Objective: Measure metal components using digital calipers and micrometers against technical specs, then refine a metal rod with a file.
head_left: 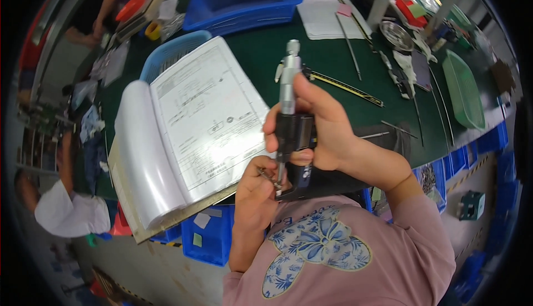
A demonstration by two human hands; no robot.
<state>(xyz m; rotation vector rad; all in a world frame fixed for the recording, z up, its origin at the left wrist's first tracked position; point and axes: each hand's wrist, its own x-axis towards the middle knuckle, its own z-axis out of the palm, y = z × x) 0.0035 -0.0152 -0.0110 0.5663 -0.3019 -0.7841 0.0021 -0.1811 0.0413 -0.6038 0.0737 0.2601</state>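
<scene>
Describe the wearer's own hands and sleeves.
The left hand and right hand are bare, with no gloves or watch visible. The dusty-pink sleeves end near the elbows; the matching shirt has a blue-and-white floral bow on its front.

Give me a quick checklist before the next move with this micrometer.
1. Micrometer held in the right hand: ok.
2. Small part held in the left hand, at the micrometer's lower end: ok.
3. Part square between the measuring faces: cannot tell, fingers cover it.
4. Display readable in this view: not ok, seen at a slant.
5. Binder open at a drawing: ok.
6. Caliper set down on the table: ok.
</scene>
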